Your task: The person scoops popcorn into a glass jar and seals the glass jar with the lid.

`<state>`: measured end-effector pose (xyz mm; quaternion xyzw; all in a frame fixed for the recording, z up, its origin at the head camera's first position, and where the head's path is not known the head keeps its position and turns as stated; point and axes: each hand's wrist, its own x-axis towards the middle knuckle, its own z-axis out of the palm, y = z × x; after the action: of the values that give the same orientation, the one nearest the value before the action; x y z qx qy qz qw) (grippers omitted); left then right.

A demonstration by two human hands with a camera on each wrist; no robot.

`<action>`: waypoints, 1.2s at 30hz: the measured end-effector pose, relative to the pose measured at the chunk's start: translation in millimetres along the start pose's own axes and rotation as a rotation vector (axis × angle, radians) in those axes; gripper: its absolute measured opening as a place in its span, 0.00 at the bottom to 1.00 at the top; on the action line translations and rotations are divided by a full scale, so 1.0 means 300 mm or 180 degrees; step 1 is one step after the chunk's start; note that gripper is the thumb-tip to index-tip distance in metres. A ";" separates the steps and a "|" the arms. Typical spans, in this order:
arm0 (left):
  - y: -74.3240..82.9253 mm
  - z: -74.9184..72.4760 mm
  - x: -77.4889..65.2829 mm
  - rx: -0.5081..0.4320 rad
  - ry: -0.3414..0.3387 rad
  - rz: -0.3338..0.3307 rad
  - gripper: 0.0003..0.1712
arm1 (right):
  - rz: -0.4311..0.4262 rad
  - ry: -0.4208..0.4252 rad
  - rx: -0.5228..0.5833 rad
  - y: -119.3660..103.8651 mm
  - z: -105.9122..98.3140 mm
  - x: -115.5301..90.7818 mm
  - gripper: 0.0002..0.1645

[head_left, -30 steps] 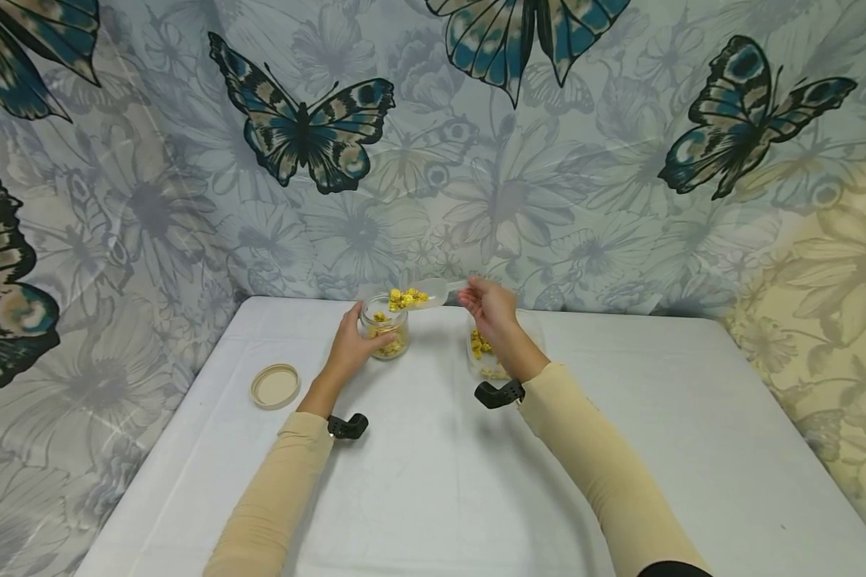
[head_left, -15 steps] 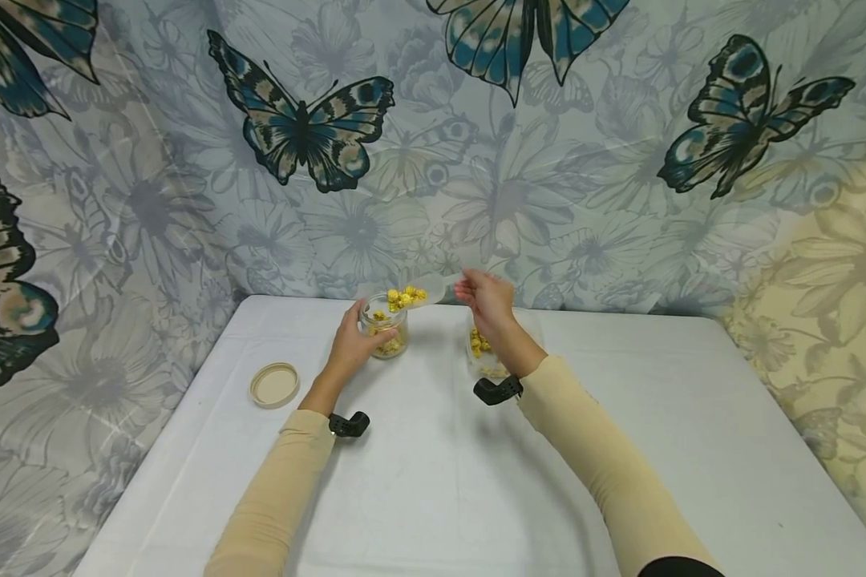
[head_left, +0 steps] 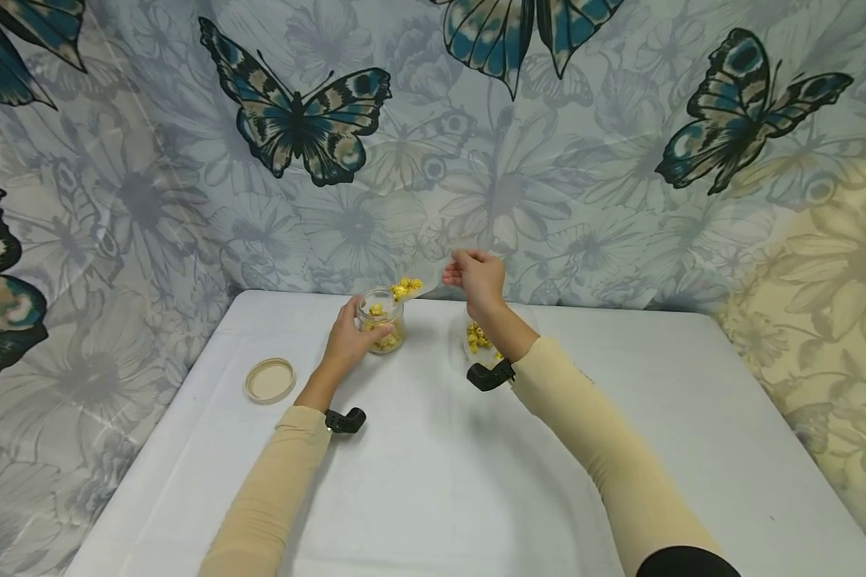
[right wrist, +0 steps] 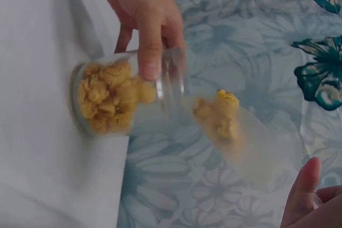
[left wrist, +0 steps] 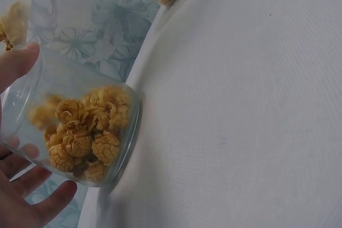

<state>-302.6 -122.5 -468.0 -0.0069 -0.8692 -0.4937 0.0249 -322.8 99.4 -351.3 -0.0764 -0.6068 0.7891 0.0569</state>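
Labels, numbers — none readable.

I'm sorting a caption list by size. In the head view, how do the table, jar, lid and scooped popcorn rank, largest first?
1. Table
2. Jar, partly hidden by the left hand
3. Lid, about as wide but less tall
4. Scooped popcorn

Indoors, kind of room unclear: white-covered table (head_left: 433, 489) set against butterfly-and-flower-print backdrop (head_left: 548, 184).
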 end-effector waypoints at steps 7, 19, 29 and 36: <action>0.006 0.000 0.000 0.0031 -0.0008 -0.0028 0.56 | -0.0076 0.0015 -0.0266 -0.015 0.015 -0.002 0.14; 0.003 -0.003 -0.003 0.0015 -0.0022 -0.0014 0.57 | -0.0135 -0.0057 -0.0304 -0.035 0.023 -0.008 0.13; 0.001 0.003 -0.006 0.0051 0.0008 0.0093 0.55 | -0.0160 -0.0045 -0.0388 -0.026 0.004 -0.004 0.08; 0.005 0.001 -0.010 0.0065 0.0010 0.0075 0.55 | -0.0122 -0.0014 -0.0396 -0.011 -0.005 0.006 0.06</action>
<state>-299.6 -121.5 -467.1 -0.0161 -0.8740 -0.4845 0.0321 -324.4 102.1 -348.5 -0.0664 -0.6562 0.7488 0.0659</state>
